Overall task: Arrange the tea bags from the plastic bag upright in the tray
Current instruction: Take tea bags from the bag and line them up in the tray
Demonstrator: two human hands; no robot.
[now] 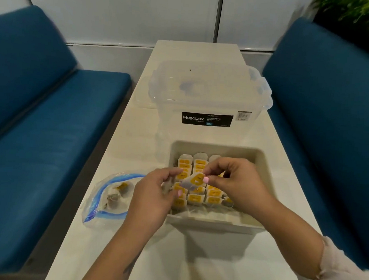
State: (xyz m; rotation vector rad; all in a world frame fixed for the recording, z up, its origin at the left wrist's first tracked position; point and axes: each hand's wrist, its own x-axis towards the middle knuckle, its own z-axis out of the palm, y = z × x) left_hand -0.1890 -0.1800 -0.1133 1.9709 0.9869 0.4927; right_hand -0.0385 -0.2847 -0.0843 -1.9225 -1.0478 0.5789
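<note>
Cream plastic forms the deep tray (218,149) at lower centre of the head view, its left part already packed with rows of upright tea bags (214,194) bearing yellow tags. The right hand (236,185) pinches one papery tea bag (193,181) above the rows; the left hand (153,194) grips another, blurred. At lower left the crinkled clear plastic bag (110,197) holds several more, so the job looks well along, not finished.

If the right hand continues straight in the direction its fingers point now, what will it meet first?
Probably the left hand. The right hand points leftward, pinching a tea bag above the tray; depth is uncertain.
</note>
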